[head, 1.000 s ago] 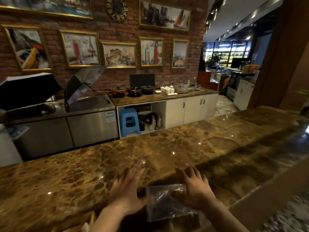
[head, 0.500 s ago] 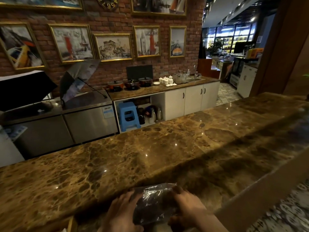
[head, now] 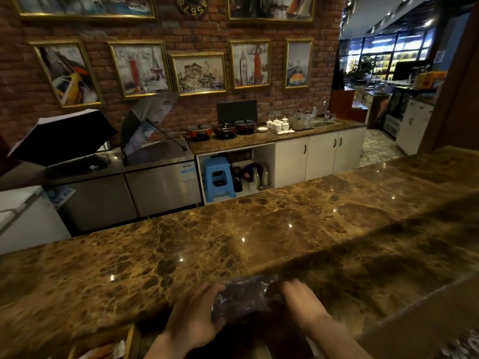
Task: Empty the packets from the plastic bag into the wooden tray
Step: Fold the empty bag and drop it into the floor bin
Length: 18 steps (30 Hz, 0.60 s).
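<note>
I pinch the clear plastic bag (head: 242, 297) between both hands, left hand (head: 193, 318) and right hand (head: 298, 297) gripping opposite ends. The wooden tray (head: 103, 344) lies left of the bag, nearer my left hand.

The counter (head: 259, 229) is polished brown marble, glossy with light glints. At its near edge lies a clear, crinkled plastic bag (head: 241, 297), shiny. The tray (head: 129, 338) at the near left corner looks like matt wood.
</note>
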Each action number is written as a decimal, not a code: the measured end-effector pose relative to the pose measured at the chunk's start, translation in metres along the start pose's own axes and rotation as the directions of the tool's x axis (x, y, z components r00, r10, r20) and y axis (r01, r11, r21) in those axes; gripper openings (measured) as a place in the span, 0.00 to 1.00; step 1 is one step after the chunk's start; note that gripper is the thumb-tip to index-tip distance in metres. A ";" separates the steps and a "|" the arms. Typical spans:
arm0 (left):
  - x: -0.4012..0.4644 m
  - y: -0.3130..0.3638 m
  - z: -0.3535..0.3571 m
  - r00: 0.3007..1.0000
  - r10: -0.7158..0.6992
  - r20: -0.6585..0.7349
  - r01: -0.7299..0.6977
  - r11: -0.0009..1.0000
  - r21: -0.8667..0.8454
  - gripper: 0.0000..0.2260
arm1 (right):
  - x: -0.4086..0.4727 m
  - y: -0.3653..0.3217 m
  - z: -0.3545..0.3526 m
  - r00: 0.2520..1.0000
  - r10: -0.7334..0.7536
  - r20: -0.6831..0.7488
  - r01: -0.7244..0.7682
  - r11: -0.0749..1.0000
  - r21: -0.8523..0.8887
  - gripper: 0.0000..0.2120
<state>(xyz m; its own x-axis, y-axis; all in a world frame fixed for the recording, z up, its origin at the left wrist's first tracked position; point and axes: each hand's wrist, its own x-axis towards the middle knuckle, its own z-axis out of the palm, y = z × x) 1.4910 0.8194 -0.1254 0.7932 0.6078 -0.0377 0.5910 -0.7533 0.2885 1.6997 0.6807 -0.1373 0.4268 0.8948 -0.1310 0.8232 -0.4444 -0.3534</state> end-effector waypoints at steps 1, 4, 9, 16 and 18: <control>0.001 -0.002 -0.007 1.000 0.001 -0.004 -0.001 1.000 0.007 0.30 | 0.001 -0.005 -0.006 1.000 -0.019 -0.014 0.019 1.000 -0.004 0.12; 0.001 -0.007 -0.036 1.000 -0.022 -0.020 0.023 1.000 0.012 0.28 | 0.003 -0.024 -0.027 0.991 -0.083 -0.106 0.085 0.996 0.013 0.11; -0.001 -0.013 -0.089 0.994 -0.063 -0.085 0.064 0.998 0.007 0.28 | 0.002 -0.063 -0.072 0.958 -0.173 -0.228 0.176 0.984 -0.009 0.11; -0.011 -0.011 -0.179 0.968 -0.044 -0.248 0.053 0.998 0.032 0.28 | -0.004 -0.121 -0.139 0.880 -0.262 -0.396 0.247 0.965 -0.091 0.11; -0.012 -0.011 -0.206 0.953 -0.006 -0.304 0.028 0.997 0.067 0.27 | -0.006 -0.136 -0.159 0.853 -0.275 -0.443 0.252 0.961 -0.113 0.10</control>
<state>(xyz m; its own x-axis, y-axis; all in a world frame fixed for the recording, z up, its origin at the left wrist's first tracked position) 1.4444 0.8720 0.0689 0.7076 0.6598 0.2528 0.6213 -0.7514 0.2222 1.6445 0.7290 0.0586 0.3033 0.8666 0.3962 0.9409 -0.2067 -0.2683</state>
